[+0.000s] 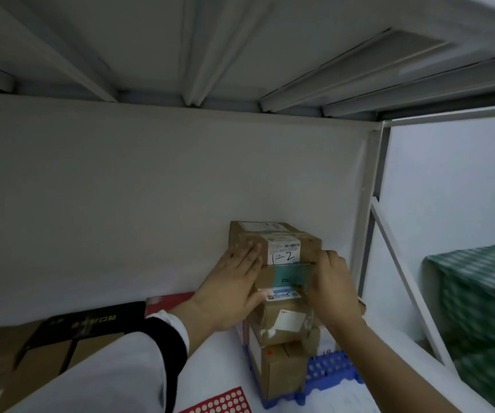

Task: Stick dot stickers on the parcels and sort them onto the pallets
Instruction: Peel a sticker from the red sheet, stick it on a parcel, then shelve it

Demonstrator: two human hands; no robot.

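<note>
A stack of brown cardboard parcels [282,365] stands on a blue plastic pallet [329,368] against the white wall. The top parcel [282,239] carries a white label with handwriting. My left hand [234,287] lies flat with straight fingers against the left side of the upper parcels. My right hand [329,281] has its fingers curled round the right edge of the top parcel. A red dot sticker sheet [225,402] lies at the bottom edge on the white table.
Flat brown boxes and a black box [88,326] sit at the left, with a red box [168,302] behind. A white metal rack frame [374,204] rises at the right. A green checked bundle [484,317] stands beyond it. A shelf underside hangs overhead.
</note>
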